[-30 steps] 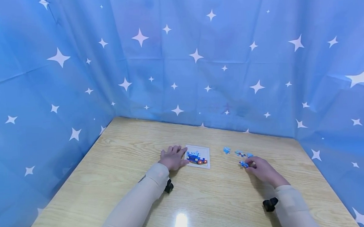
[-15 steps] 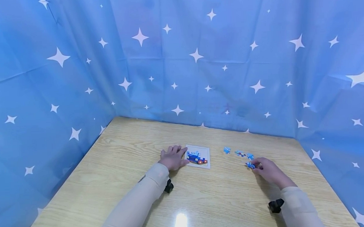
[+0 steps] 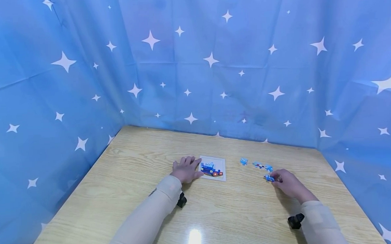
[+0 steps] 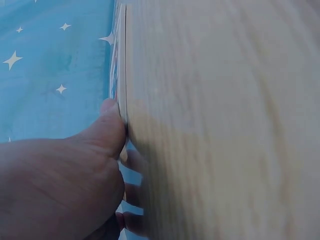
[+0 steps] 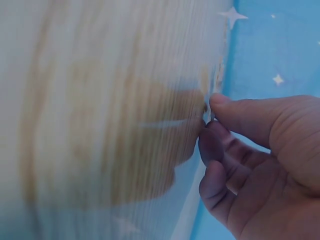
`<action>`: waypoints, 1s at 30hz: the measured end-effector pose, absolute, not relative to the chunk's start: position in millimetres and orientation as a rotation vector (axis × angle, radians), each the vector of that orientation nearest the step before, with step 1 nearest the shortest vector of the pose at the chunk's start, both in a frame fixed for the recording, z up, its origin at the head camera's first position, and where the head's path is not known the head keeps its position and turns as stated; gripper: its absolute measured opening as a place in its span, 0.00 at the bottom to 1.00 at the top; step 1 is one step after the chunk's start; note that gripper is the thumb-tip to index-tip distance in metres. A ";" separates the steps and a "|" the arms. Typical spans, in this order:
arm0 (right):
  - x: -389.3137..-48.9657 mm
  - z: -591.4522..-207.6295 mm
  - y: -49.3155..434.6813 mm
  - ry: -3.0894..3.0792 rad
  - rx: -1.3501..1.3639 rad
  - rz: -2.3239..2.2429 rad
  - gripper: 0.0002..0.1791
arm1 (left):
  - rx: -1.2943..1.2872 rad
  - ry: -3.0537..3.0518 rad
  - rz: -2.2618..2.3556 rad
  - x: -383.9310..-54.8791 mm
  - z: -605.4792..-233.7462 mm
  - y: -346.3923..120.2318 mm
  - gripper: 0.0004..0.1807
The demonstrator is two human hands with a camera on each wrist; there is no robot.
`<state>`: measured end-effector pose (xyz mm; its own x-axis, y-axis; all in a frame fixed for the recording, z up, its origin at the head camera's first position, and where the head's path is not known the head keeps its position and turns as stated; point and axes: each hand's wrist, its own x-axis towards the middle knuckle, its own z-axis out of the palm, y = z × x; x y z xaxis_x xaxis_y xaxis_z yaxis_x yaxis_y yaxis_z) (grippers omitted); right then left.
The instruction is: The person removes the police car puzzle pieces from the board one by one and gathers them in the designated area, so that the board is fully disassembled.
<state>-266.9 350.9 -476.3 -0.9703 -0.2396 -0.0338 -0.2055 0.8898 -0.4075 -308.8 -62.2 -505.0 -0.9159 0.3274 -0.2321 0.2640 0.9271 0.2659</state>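
Observation:
A square jigsaw board (image 3: 211, 159) with a blue tractor picture lies on the table in the head view. My left hand (image 3: 185, 170) rests at its left side, fingers spread, with index finger and thumb touching the board's edge. In the left wrist view the thumb (image 4: 107, 127) presses against the thin board (image 4: 123, 65), seen edge-on. Farther right, my right hand (image 3: 287, 182) pinches a blue puzzle piece (image 3: 268, 177) between thumb and fingers, low over the table. The right wrist view shows the right hand's thumb (image 5: 245, 112) and fingertips together; the piece there is mostly hidden.
Loose puzzle pieces lie just beyond the right hand: a light blue one (image 3: 244, 161), one with red and dark marks (image 3: 258, 165), and another blue one (image 3: 268, 168). The wooden table (image 3: 229, 215) meets a blue star-patterned curtain (image 3: 193, 74) at the back and sides.
My right hand has shifted a little right and nearer with the puzzle piece, then stayed nearly still over the last half second. The left hand and board have not moved.

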 end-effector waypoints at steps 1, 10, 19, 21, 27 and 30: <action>-267.0 -476.1 351.1 2.971 -0.348 -0.624 0.14 | 0.441 2.814 0.337 -309.3 -505.6 -62.0 0.39; -267.2 -471.1 349.7 2.977 -0.366 -0.605 0.18 | 0.447 2.814 0.336 -312.5 -507.3 -61.4 0.40; -275.3 -459.8 310.1 2.952 -0.422 -0.761 0.19 | 0.450 2.826 0.324 -308.4 -507.2 -61.3 0.39; -279.7 -456.6 296.4 2.934 -0.462 -0.814 0.19 | 0.444 2.827 0.342 -305.3 -504.3 -61.1 0.38; -294.8 -450.5 251.0 2.855 -0.489 -0.888 0.19 | 0.423 2.819 0.340 -302.7 -498.7 -61.2 0.38; -299.6 -452.3 229.5 2.809 -0.474 -0.900 0.19 | 0.432 2.823 0.328 -304.6 -500.2 -61.2 0.38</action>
